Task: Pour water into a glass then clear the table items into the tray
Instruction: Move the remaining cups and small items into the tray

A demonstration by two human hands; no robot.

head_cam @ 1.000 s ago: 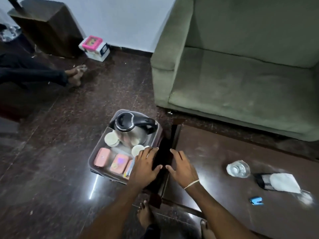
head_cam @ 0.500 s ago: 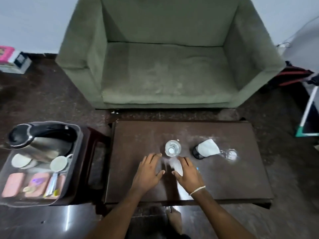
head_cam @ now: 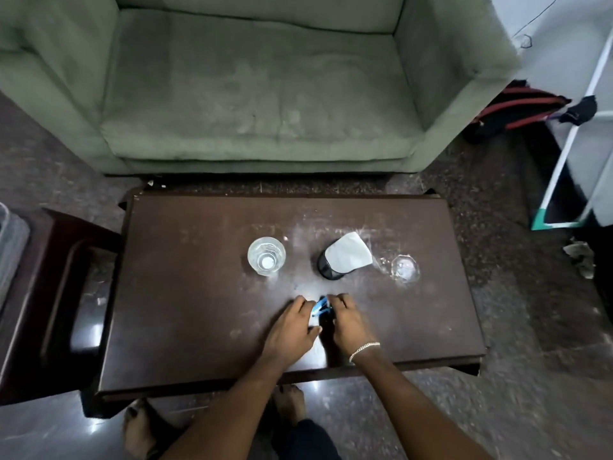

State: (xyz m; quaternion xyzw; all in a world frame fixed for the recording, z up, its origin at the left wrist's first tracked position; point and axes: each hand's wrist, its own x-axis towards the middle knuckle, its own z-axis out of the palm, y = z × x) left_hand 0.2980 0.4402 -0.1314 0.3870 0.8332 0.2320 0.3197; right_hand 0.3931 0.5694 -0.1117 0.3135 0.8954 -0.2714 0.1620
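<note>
A clear glass (head_cam: pixel 266 256) with water in it stands upright on the dark wooden table (head_cam: pixel 185 293). To its right a black holder with a white tissue (head_cam: pixel 345 255) lies tilted, and a second clear glass piece (head_cam: pixel 404 267) sits beyond it. A small blue object (head_cam: pixel 320 307) is tipped up off the table between my hands. My left hand (head_cam: pixel 292 327) and my right hand (head_cam: pixel 348 322) both have their fingertips closed on it. Only the grey corner of the tray (head_cam: pixel 8 240) shows at the far left edge.
A green sofa (head_cam: pixel 258 94) stands just behind the table. A dark wooden stool (head_cam: pixel 49 293) under the tray adjoins the table's left end. A white rack (head_cam: pixel 570 161) and a black-and-red bag (head_cam: pixel 517 111) are on the right. My bare feet are under the table's front edge.
The view swung right from the tray to the table. Both hands moved from the table's left end to its front middle and closed on the blue object, which is now tipped up.
</note>
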